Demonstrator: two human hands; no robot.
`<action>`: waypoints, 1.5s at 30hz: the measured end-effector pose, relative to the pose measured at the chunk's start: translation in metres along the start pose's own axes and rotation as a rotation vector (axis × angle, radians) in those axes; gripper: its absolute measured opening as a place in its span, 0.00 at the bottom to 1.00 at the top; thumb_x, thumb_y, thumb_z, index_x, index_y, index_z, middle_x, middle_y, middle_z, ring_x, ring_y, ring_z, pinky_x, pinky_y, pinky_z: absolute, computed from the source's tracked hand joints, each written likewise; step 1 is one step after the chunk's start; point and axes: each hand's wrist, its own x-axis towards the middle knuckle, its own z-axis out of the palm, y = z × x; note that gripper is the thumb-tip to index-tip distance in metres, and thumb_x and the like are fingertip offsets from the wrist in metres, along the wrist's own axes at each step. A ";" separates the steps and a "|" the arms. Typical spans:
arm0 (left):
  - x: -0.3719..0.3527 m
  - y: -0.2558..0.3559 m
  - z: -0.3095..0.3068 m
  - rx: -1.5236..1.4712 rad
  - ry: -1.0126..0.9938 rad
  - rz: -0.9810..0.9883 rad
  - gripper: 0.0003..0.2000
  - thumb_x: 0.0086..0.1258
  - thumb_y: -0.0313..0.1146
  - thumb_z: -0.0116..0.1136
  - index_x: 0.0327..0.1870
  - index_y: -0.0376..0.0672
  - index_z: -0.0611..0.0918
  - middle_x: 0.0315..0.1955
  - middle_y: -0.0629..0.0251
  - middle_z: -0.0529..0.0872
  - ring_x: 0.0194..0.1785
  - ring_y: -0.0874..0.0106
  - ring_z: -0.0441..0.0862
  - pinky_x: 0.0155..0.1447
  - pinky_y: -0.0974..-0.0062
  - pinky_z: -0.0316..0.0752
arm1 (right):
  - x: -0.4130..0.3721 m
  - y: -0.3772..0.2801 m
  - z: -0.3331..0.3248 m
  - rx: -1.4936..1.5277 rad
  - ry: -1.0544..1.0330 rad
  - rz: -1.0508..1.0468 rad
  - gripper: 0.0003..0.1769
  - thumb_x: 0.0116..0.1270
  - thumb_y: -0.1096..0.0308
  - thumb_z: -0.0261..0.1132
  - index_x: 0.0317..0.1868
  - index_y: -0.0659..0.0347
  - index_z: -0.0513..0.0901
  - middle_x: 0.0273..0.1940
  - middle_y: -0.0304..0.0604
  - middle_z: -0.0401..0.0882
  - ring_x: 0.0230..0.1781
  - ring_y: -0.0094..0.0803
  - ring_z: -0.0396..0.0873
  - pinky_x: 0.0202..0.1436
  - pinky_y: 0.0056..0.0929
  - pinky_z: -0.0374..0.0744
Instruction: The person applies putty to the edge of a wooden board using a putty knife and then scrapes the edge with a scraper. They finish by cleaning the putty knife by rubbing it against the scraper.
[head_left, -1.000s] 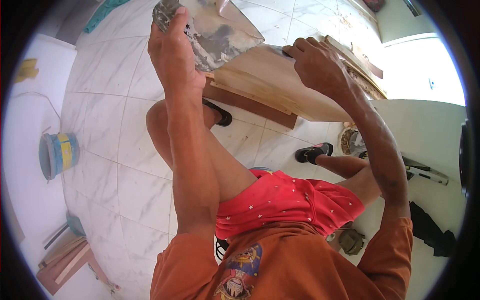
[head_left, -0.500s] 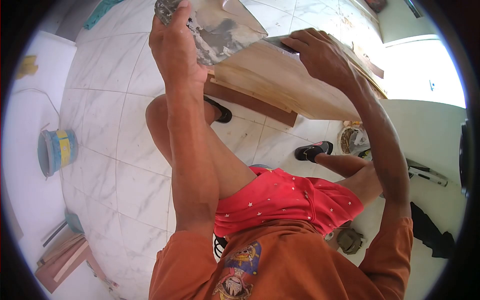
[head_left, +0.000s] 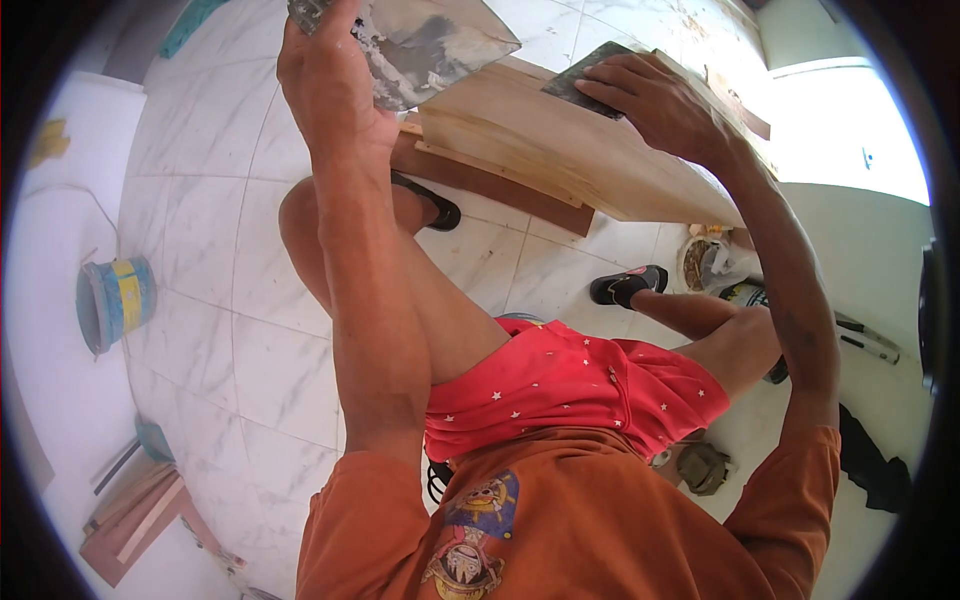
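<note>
My left hand [head_left: 335, 95] grips a wide metal putty plate [head_left: 425, 50] at its left edge, thumb laid over the top. White and grey putty is smeared across its face. My right hand [head_left: 655, 105] is closed on a dark flat putty scraper [head_left: 583, 82], the fingers bent over its upper side. The scraper's blade lies against the top of a long wooden panel [head_left: 570, 150], to the right of the plate. Brown wooden boards [head_left: 490, 185] support the panel from below.
A blue bucket [head_left: 117, 300] stands on the marble tile floor at left. Wood strips [head_left: 140, 520] lie at lower left. At right are a round tub with a plastic bag [head_left: 715, 262], a metal tool [head_left: 868, 340] and a black cloth [head_left: 872, 460]. My feet straddle the floor below the panel.
The scraper has moved away from the plate's edge to the right, and more of its blade shows over the panel. My left hand and the plate have shifted slightly left and up.
</note>
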 end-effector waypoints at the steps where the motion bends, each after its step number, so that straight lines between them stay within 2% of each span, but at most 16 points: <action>1: 0.003 -0.002 -0.003 0.009 -0.029 0.003 0.20 0.74 0.32 0.59 0.63 0.30 0.78 0.50 0.56 0.86 0.48 0.67 0.87 0.46 0.73 0.87 | -0.007 0.001 0.000 0.002 -0.023 0.013 0.32 0.62 0.79 0.64 0.69 0.51 0.79 0.64 0.40 0.80 0.68 0.39 0.74 0.72 0.38 0.75; 3: 0.007 -0.005 -0.012 0.026 -0.089 0.008 0.21 0.73 0.33 0.60 0.63 0.31 0.78 0.51 0.56 0.86 0.48 0.67 0.87 0.48 0.73 0.87 | -0.021 0.000 -0.003 -0.010 -0.042 0.028 0.33 0.61 0.79 0.65 0.69 0.51 0.79 0.65 0.40 0.79 0.68 0.39 0.73 0.73 0.39 0.74; 6: 0.003 -0.008 -0.010 0.041 -0.060 0.012 0.22 0.73 0.33 0.61 0.65 0.33 0.77 0.52 0.56 0.86 0.49 0.66 0.87 0.49 0.74 0.86 | -0.039 -0.002 -0.010 -0.002 -0.077 0.063 0.33 0.61 0.78 0.66 0.68 0.51 0.79 0.66 0.40 0.79 0.69 0.39 0.72 0.75 0.40 0.73; 9: 0.019 -0.015 -0.021 0.041 -0.092 -0.016 0.19 0.72 0.29 0.62 0.62 0.34 0.77 0.52 0.59 0.85 0.52 0.64 0.86 0.55 0.64 0.84 | -0.059 -0.004 -0.018 -0.002 -0.104 0.096 0.32 0.61 0.78 0.66 0.68 0.51 0.79 0.66 0.39 0.79 0.69 0.39 0.73 0.75 0.39 0.73; 13: 0.023 -0.020 -0.026 0.048 -0.095 -0.025 0.19 0.72 0.29 0.61 0.62 0.34 0.77 0.53 0.58 0.85 0.53 0.62 0.86 0.56 0.62 0.84 | -0.071 -0.003 -0.030 0.074 -0.098 0.157 0.30 0.63 0.76 0.67 0.67 0.51 0.80 0.64 0.39 0.80 0.68 0.39 0.75 0.76 0.39 0.72; 16: 0.022 -0.020 -0.022 0.042 -0.080 -0.032 0.19 0.73 0.29 0.61 0.63 0.34 0.76 0.54 0.57 0.85 0.54 0.62 0.86 0.56 0.62 0.84 | -0.047 -0.002 -0.027 0.030 0.041 0.156 0.29 0.64 0.75 0.68 0.66 0.51 0.81 0.64 0.40 0.80 0.68 0.38 0.75 0.76 0.40 0.72; 17: 0.018 -0.019 -0.020 0.042 -0.071 -0.031 0.19 0.73 0.29 0.61 0.63 0.34 0.76 0.54 0.57 0.84 0.54 0.62 0.86 0.56 0.62 0.84 | -0.032 0.000 -0.030 0.072 0.026 0.134 0.27 0.65 0.74 0.67 0.66 0.51 0.81 0.65 0.41 0.80 0.68 0.37 0.75 0.75 0.40 0.72; 20: 0.016 -0.019 -0.018 0.054 -0.055 -0.033 0.20 0.74 0.29 0.60 0.64 0.33 0.76 0.55 0.56 0.84 0.54 0.61 0.86 0.56 0.61 0.84 | 0.010 0.003 -0.007 0.058 0.166 0.045 0.27 0.64 0.73 0.71 0.65 0.53 0.82 0.64 0.40 0.81 0.68 0.39 0.76 0.74 0.39 0.75; 23: 0.018 -0.017 -0.020 0.065 -0.055 -0.024 0.20 0.74 0.30 0.59 0.64 0.33 0.75 0.56 0.56 0.84 0.55 0.60 0.86 0.56 0.60 0.85 | 0.042 0.004 0.008 0.003 0.161 -0.025 0.26 0.66 0.74 0.68 0.65 0.52 0.82 0.64 0.39 0.81 0.69 0.37 0.76 0.76 0.38 0.74; 26: 0.023 -0.015 -0.025 0.069 -0.085 -0.035 0.20 0.74 0.30 0.59 0.64 0.32 0.75 0.56 0.55 0.83 0.55 0.60 0.86 0.56 0.58 0.85 | 0.059 0.014 0.005 0.135 0.067 -0.139 0.25 0.68 0.61 0.64 0.65 0.55 0.78 0.63 0.50 0.79 0.67 0.43 0.75 0.72 0.43 0.71; 29: 0.024 -0.015 -0.025 0.056 -0.116 -0.041 0.20 0.75 0.30 0.58 0.64 0.32 0.75 0.55 0.55 0.84 0.54 0.59 0.86 0.56 0.58 0.85 | 0.048 0.013 0.017 -0.008 0.122 -0.103 0.27 0.66 0.78 0.66 0.66 0.52 0.81 0.65 0.38 0.81 0.70 0.36 0.74 0.77 0.36 0.73; 32: 0.024 -0.017 -0.024 0.041 -0.127 -0.042 0.20 0.75 0.30 0.58 0.64 0.32 0.75 0.55 0.54 0.84 0.54 0.59 0.86 0.57 0.58 0.85 | 0.028 0.010 0.023 -0.030 0.071 -0.016 0.29 0.66 0.81 0.64 0.67 0.51 0.81 0.65 0.38 0.80 0.71 0.36 0.73 0.76 0.37 0.73; 38: 0.023 -0.019 -0.020 0.051 -0.111 -0.057 0.20 0.74 0.29 0.59 0.64 0.32 0.75 0.56 0.55 0.83 0.55 0.59 0.85 0.57 0.58 0.85 | -0.021 0.014 0.012 0.028 0.025 -0.030 0.30 0.65 0.78 0.65 0.68 0.51 0.80 0.67 0.39 0.79 0.71 0.38 0.73 0.75 0.39 0.73; 42: 0.015 -0.021 -0.014 0.059 -0.085 -0.033 0.20 0.74 0.29 0.59 0.64 0.32 0.75 0.56 0.55 0.83 0.56 0.60 0.85 0.57 0.58 0.84 | -0.052 0.014 0.001 -0.003 -0.041 0.016 0.34 0.63 0.81 0.64 0.70 0.48 0.78 0.68 0.38 0.77 0.72 0.38 0.71 0.75 0.39 0.73; 45: 0.015 -0.023 -0.012 0.044 -0.085 -0.026 0.19 0.72 0.29 0.59 0.62 0.32 0.77 0.52 0.56 0.84 0.52 0.62 0.86 0.53 0.62 0.85 | -0.076 0.014 0.001 0.019 -0.055 0.061 0.37 0.60 0.82 0.63 0.71 0.48 0.77 0.69 0.38 0.76 0.72 0.38 0.70 0.76 0.39 0.72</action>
